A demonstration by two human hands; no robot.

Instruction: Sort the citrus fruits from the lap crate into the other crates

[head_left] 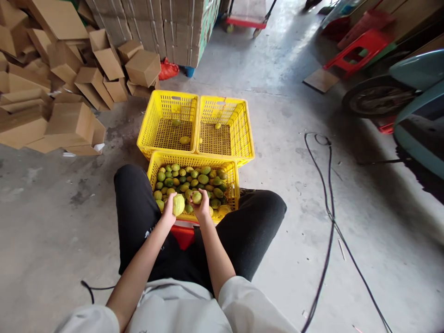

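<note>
My left hand (168, 209) is closed round a large yellow-green lemon (178, 205). A smaller green lemon (197, 197) is in my right hand (203, 208), its fingers wrapped about it. Both hands are over the near side of a yellow plastic crate (238, 194) between my knees. Inside that crate lie many green and yellowish lemons (203, 178). Beyond it stand two more yellow crates, the left crate (140, 134) and the right crate (252, 138), side by side. A few lemons lie in them, among them a yellow lemon (184, 140) and a smaller one (218, 126).
Cardboard boxes (69, 122) are heaped at the left, near tall stacked cartons (149, 23). A black cable (328, 199) runs across the floor at the right. Farther right are a scooter (423, 106) and a red stool (360, 51). A trolley (246, 18) stands at the back.
</note>
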